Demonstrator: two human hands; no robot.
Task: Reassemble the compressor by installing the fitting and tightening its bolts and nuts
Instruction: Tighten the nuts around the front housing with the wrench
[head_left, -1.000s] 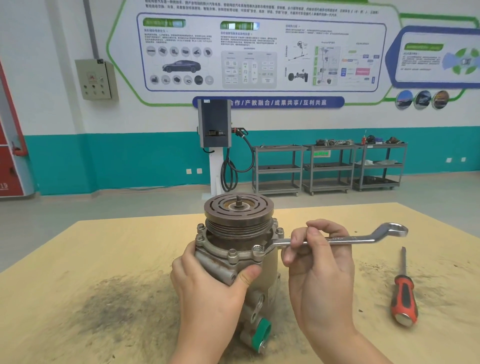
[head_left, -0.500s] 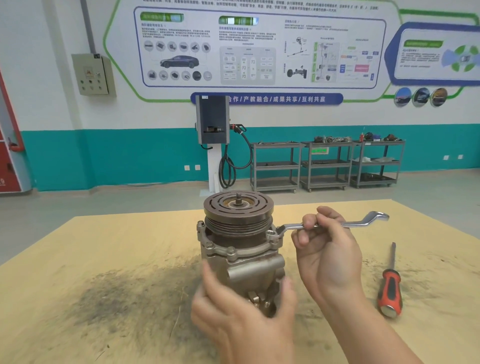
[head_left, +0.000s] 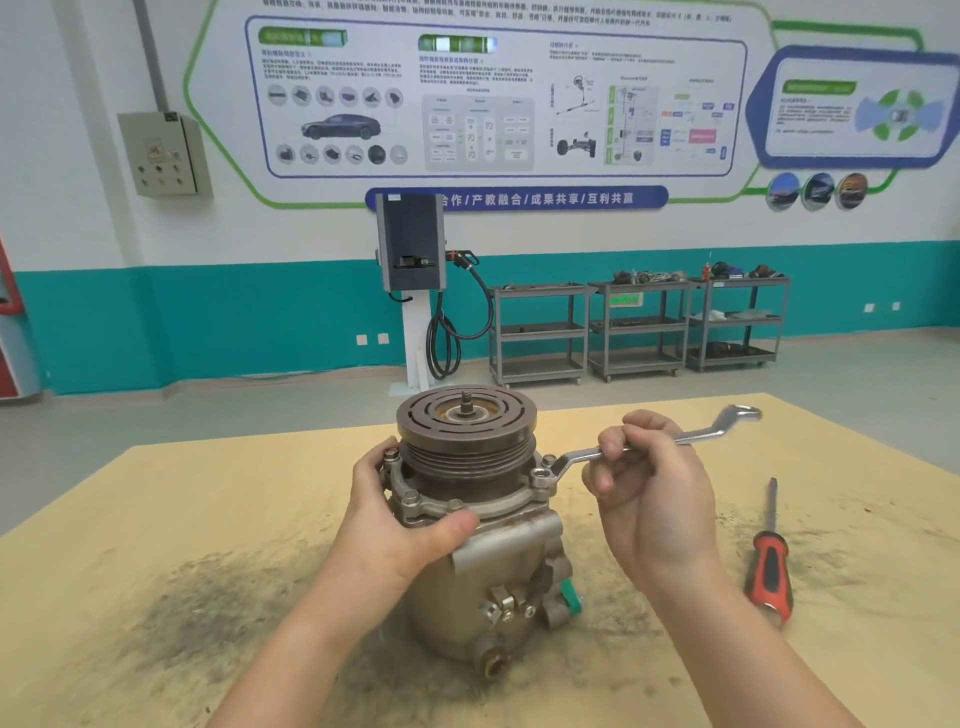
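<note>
Cast metal compressor (head_left: 483, 582) stands upright on the tan table (head_left: 156, 519), pulley end up, near the table's middle. My left hand (head_left: 400, 519) wraps the flange side, thumb pressed across the front below the bolt ring, fingers curled round the far left edge. My right hand (head_left: 649, 488) is fisted round the shank of the offset ring wrench (head_left: 649, 444); its ring end sits over the flange bolt (head_left: 541, 474) on the right side. Red-handled screwdriver (head_left: 770, 566) lies on the table to the right, well apart from the compressor.

Handling, as I judge it: the body looks heavy and rigid, not fragile, but tall for its base, so it could twist or tip under wrench torque. Best hold is where I have it, on the flange and housing shoulder, not on the grooved pulley, which probably spins. Surface looks grimy, maybe oily, so grip firmly. Pull the wrench further out on the shank for leverage.
</note>
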